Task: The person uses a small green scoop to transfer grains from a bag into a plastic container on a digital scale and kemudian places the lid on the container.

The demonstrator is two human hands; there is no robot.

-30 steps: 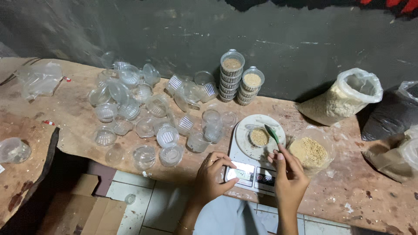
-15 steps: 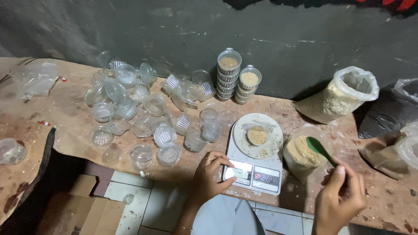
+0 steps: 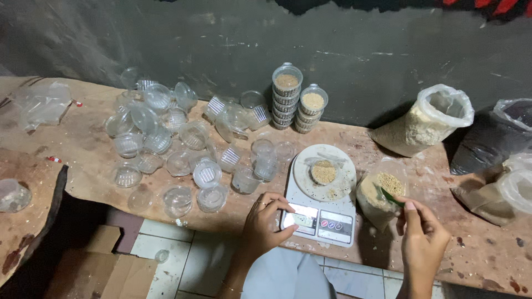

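I can't see most of the green spoon [image 3: 391,197]; its bowl is buried in the small clear bag of grain [image 3: 378,195]. The dark plastic bag [image 3: 490,138] runs off the right edge.

Against the grey wall [image 3: 166,39], two stacks of filled lidded cups [image 3: 296,99], side by side and touching. Left of the stacks, a wide scatter of empty clear cups and lids [image 3: 166,138] across the worn wooden table [image 3: 77,160]. Farther left of the stacks, crumpled clear plastic [image 3: 41,102]. Right of the stacks, an open clear bag of pale powder [image 3: 424,122], then a dark bag [image 3: 493,138] just beside it. Well below and left of the stacks, a cardboard box [image 3: 111,266] on the tiled floor [image 3: 205,260].
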